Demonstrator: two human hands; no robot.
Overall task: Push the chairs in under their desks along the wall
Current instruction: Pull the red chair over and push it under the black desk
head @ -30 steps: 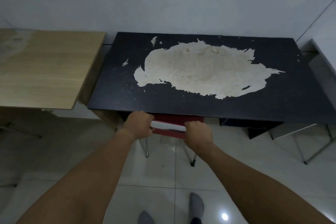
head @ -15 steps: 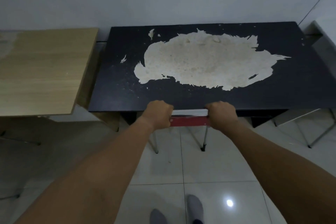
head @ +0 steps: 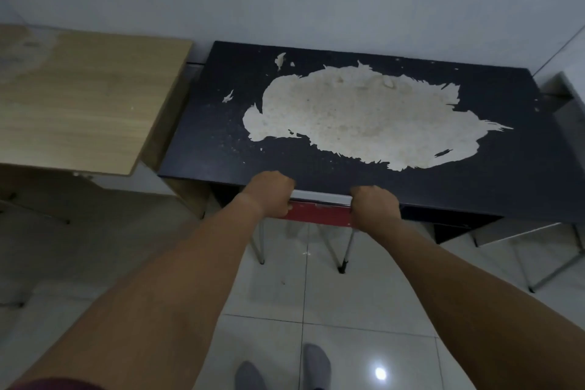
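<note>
A red chair with a shiny metal top rail and thin metal legs stands tucked against the front edge of a black desk whose top is worn to a large pale patch. My left hand grips the left end of the chair's backrest. My right hand grips the right end. Only the backrest and the two rear legs show; the seat is hidden under the desk.
A light wooden desk stands to the left against the white wall. Metal legs of another frame show at the right under the black desk's corner. A pale desk edge is at far right. The tiled floor holds my two socked feet.
The chair has gone further in under the black desk, so less of the red backrest shows. Both hands stayed on the backrest and moved forward with it.
</note>
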